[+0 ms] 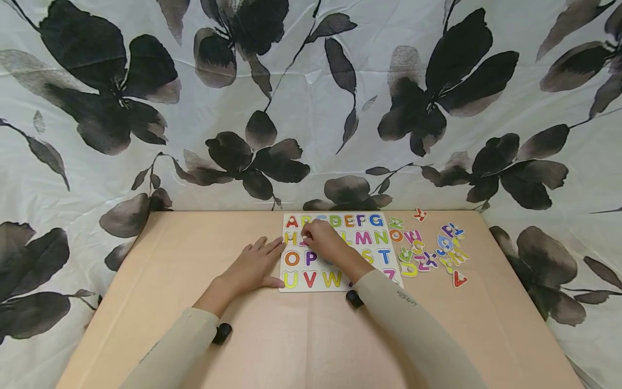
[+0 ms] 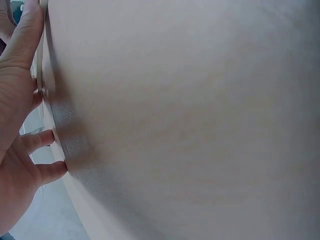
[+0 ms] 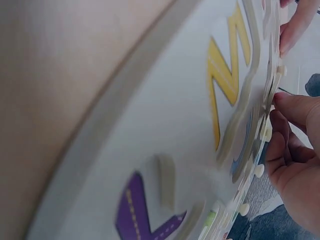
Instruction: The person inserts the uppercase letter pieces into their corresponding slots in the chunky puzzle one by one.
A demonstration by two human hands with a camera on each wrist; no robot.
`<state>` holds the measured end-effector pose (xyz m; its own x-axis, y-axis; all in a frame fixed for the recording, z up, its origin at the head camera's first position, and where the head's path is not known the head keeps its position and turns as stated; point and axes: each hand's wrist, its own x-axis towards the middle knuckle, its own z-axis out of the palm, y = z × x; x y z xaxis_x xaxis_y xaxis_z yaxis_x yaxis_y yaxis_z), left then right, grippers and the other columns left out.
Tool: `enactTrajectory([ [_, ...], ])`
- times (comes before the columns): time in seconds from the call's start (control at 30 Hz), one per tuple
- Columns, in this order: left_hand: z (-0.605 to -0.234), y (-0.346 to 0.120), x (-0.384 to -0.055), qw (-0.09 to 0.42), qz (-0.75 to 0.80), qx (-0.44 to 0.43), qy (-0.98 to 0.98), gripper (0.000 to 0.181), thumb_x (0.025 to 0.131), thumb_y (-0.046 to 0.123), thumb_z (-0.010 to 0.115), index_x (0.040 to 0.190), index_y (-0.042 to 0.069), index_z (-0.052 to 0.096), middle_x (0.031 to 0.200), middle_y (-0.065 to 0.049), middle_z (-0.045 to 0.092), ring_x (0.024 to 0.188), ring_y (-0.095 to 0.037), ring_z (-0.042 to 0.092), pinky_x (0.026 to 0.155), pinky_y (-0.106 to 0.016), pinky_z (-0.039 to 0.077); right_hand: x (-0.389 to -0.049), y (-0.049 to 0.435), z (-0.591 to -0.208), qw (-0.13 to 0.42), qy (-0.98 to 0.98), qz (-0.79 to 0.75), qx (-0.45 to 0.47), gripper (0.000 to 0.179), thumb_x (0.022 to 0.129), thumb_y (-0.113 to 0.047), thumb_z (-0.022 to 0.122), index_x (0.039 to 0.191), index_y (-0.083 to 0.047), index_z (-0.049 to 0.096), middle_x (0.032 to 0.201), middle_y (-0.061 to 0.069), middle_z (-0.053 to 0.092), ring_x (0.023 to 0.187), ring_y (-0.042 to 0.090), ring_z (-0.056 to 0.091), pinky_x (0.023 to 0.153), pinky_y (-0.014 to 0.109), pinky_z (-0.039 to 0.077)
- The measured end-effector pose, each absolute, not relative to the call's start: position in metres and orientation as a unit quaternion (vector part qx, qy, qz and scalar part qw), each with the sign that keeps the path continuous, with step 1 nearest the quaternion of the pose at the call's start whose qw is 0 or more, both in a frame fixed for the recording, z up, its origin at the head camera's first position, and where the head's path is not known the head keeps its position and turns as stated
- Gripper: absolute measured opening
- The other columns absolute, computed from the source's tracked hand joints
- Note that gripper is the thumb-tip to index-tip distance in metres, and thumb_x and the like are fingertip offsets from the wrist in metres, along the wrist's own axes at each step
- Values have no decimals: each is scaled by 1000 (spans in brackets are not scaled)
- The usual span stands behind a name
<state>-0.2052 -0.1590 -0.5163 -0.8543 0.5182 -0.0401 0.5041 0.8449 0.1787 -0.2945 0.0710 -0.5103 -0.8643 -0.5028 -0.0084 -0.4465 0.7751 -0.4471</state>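
Note:
A white alphabet board (image 1: 320, 268) with coloured letters lies near the table's far edge. My left hand (image 1: 252, 266) rests against the board's left side, its fingers stretched out and thumb at the lower left corner. Over the second row, my right hand (image 1: 326, 241) has its fingers curled, thumb and fingertips together, pinching a small pink letter piece (image 1: 302, 244) beside the H. Most of that piece is hidden under the fingertips. In the right wrist view, small pegs (image 3: 259, 170) stand up from the board, near a yellow W (image 3: 223, 70).
Loose coloured letter pieces lie in a heap right of the board, among them an orange O (image 1: 396, 235) and a red piece (image 1: 459, 279) nearer me. The tan table (image 1: 272, 335) meets a floral cloth (image 1: 311, 162) behind it.

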Motion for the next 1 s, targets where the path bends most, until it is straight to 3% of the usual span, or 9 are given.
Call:
enactTrajectory([
  [0.63,-514,-157,-201,43,77,271,959,105,83,71,70,161,9,36,168,-10,34,148,-49,37,110,-70,40,-288,72,-510,58,948,-207,-234,12,99,-17,71,109,-13,76,97,1,63,85,13,56,79,26,55],
  [1.0,-513,-158,-201,58,81,265,959,106,83,70,71,162,9,34,169,-10,32,149,-49,35,112,-71,38,-281,110,-493,51,944,-248,-213,19,99,-15,71,117,-12,74,106,2,65,94,17,60,88,31,57],
])
